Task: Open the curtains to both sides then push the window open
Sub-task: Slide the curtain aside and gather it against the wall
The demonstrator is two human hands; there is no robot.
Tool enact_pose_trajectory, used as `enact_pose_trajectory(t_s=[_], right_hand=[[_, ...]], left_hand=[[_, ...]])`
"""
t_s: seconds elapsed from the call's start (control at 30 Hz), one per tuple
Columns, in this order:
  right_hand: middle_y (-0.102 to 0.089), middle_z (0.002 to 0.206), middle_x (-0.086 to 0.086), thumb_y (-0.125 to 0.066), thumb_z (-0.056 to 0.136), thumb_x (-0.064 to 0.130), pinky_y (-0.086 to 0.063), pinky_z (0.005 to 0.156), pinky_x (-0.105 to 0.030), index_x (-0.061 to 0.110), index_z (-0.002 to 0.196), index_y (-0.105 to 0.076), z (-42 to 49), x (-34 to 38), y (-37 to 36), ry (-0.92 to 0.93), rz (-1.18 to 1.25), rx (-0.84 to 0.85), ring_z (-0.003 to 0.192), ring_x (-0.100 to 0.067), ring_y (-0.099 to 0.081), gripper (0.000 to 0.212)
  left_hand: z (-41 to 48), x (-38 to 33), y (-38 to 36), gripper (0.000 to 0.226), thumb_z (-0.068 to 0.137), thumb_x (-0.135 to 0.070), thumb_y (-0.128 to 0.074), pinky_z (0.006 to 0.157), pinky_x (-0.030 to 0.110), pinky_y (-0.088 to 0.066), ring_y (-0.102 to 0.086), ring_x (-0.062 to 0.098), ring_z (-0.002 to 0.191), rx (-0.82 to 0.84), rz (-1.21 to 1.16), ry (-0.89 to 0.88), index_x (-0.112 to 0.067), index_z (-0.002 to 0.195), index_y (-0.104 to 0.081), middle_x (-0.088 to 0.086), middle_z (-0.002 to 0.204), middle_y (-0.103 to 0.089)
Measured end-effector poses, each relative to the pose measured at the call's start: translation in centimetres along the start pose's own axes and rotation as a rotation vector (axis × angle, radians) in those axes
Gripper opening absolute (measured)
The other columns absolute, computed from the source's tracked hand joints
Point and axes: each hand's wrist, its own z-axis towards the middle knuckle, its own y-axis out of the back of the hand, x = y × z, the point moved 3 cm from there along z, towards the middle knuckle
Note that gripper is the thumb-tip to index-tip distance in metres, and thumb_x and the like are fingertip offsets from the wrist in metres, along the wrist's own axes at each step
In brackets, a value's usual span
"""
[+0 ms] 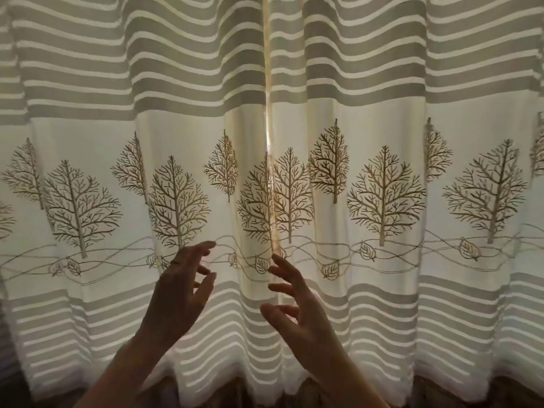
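Two cream curtains with grey stripes and brown tree prints hang drawn together, the left curtain [123,148] meeting the right curtain [397,136] at a narrow bright slit [268,136] in the middle. My left hand [182,290] is raised just left of the slit with fingers spread and curled, holding nothing. My right hand [297,310] is up just right of the slit, fingers apart, its fingertips close to the curtain edge. The window is hidden behind the cloth.
The curtain hems end above a dark wooden surface [318,390] along the bottom of the view. Folds of cloth fill the whole width on both sides.
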Motion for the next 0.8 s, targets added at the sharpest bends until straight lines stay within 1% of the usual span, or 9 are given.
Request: enact_pose_trajectory(t_s=[0.1,0.23,0.33,0.4,0.47,0.53,0.63,0.7,0.8], right_hand=[[-0.034,0.15,0.021,-0.058,0.074,0.056,-0.049,0.096,-0.023,0.055,0.142,-0.019,1.6,-0.3,-1.4,-0.01,-0.008,-0.013,0.127,0.007,-0.043,0.078],[-0.014,0.148,0.026,-0.061,0.08,0.043,-0.035,0.109,-0.034,0.045,0.147,-0.003,5.1,-1.2,-3.0,0.0,-0.076,-0.075,0.139,-0.005,-0.026,0.088],[-0.016,0.154,0.014,-0.066,0.08,0.036,-0.027,0.114,-0.043,0.029,0.152,-0.004,9.1,-2.7,-3.3,-0.011,-0.201,-0.201,0.141,-0.012,-0.021,0.095],[-0.022,0.158,0.001,-0.068,0.08,0.034,-0.033,0.112,-0.056,0.027,0.153,-0.002,11.8,-3.9,-3.9,-0.042,-0.261,-0.259,0.141,-0.023,-0.029,0.099],[-0.03,0.155,-0.005,-0.068,0.079,0.036,-0.038,0.107,-0.058,0.029,0.153,-0.001,14.0,-4.7,-5.4,-0.025,-0.279,-0.208,0.137,-0.027,-0.037,0.1],[-0.026,0.158,-0.004,-0.067,0.08,0.043,-0.028,0.113,-0.06,0.029,0.153,-0.003,15.2,-4.8,-7.5,0.01,-0.277,-0.103,0.143,-0.027,-0.027,0.098],[-0.001,0.164,0.003,-0.057,0.077,0.064,0.003,0.115,-0.05,0.031,0.153,0.0,16.8,-5.7,-8.7,0.05,-0.312,-0.156,0.15,-0.021,0.004,0.1],[0.015,0.162,0.002,-0.045,0.068,0.081,0.009,0.111,-0.051,0.036,0.151,0.008,18.0,-6.6,-8.5,0.042,-0.343,-0.207,0.148,-0.022,0.018,0.108],[0.027,0.159,0.002,-0.037,0.06,0.093,0.005,0.11,-0.065,0.042,0.149,0.013,20.0,-8.3,-9.3,0.066,-0.313,-0.193,0.146,-0.026,0.025,0.114]], left_hand=[[2.8,0.5,0.5,0.056,0.084,-0.009,-0.066,0.065,0.033,-0.059,-0.062,0.011,0.087,0.005,0.101,-0.104,-0.021,0.135,-0.045,0.004,0.124,-0.049],[6.5,0.4,0.0,0.064,0.083,-0.013,-0.068,0.071,0.041,-0.06,-0.061,0.023,0.096,0.04,0.194,-0.213,-0.019,0.14,-0.041,0.014,0.133,-0.044],[8.2,-0.3,-0.3,0.063,0.084,-0.014,-0.068,0.077,0.042,-0.058,-0.06,0.028,0.106,0.022,0.179,-0.236,-0.016,0.141,-0.042,0.019,0.136,-0.044],[9.0,-0.4,-0.5,0.064,0.085,-0.017,-0.068,0.082,0.039,-0.054,-0.057,0.03,0.113,0.005,0.169,-0.234,-0.017,0.142,-0.04,0.018,0.14,-0.042],[9.7,0.0,-0.6,0.065,0.086,-0.023,-0.066,0.085,0.04,-0.052,-0.052,0.029,0.12,0.002,0.175,-0.239,-0.019,0.144,-0.037,0.016,0.144,-0.038],[10.5,1.0,-0.5,0.066,0.086,-0.035,-0.061,0.088,0.04,-0.051,-0.046,0.028,0.127,-0.008,0.2,-0.235,-0.023,0.145,-0.035,0.013,0.148,-0.034],[11.6,2.6,-0.1,0.073,0.08,-0.048,-0.059,0.092,0.046,-0.049,-0.041,0.029,0.134,-0.035,0.27,-0.199,-0.029,0.146,-0.033,0.011,0.154,-0.029],[12.3,3.4,-0.1,0.077,0.079,-0.051,-0.06,0.096,0.054,-0.047,-0.034,0.032,0.139,-0.047,0.339,-0.197,-0.032,0.147,-0.029,0.01,0.157,-0.024],[13.9,4.1,-0.8,0.08,0.081,-0.057,-0.056,0.103,0.064,-0.037,-0.021,0.034,0.144,-0.055,0.479,-0.236,-0.031,0.149,-0.024,0.012,0.16,-0.015]])
